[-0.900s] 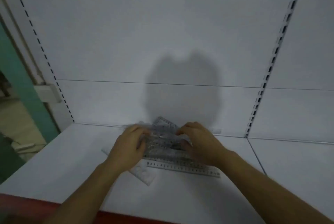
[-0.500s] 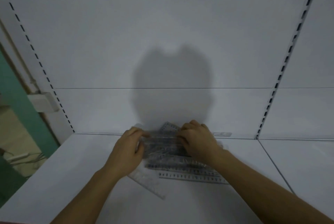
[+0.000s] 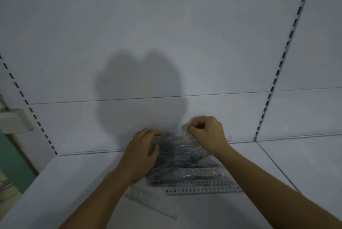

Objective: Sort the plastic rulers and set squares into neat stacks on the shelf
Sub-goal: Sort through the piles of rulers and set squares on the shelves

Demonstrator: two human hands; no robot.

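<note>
A loose pile of clear plastic rulers and set squares (image 3: pixel 185 162) lies on the white shelf (image 3: pixel 64 182) against the back panel. My left hand (image 3: pixel 142 153) grips the pile's left edge with curled fingers. My right hand (image 3: pixel 207 132) is lifted at the pile's far right corner and pinches a clear piece between thumb and fingers. One ruler (image 3: pixel 203 190) lies flat along the pile's near edge, its scale printed in black. A clear set square (image 3: pixel 149 201) pokes out toward me under my left forearm.
The white back panel (image 3: pixel 166 43) rises behind the pile, with slotted uprights at left (image 3: pixel 27 103) and right (image 3: pixel 277 73). A second shelf section (image 3: pixel 305 164) adjoins on the right. A white box (image 3: pixel 14 119) and a green wall sit at far left.
My right hand has lifted off the pile and moved to its far right corner, now pinching a clear piece. The left hand stays on the left edge. The view has moved closer.
</note>
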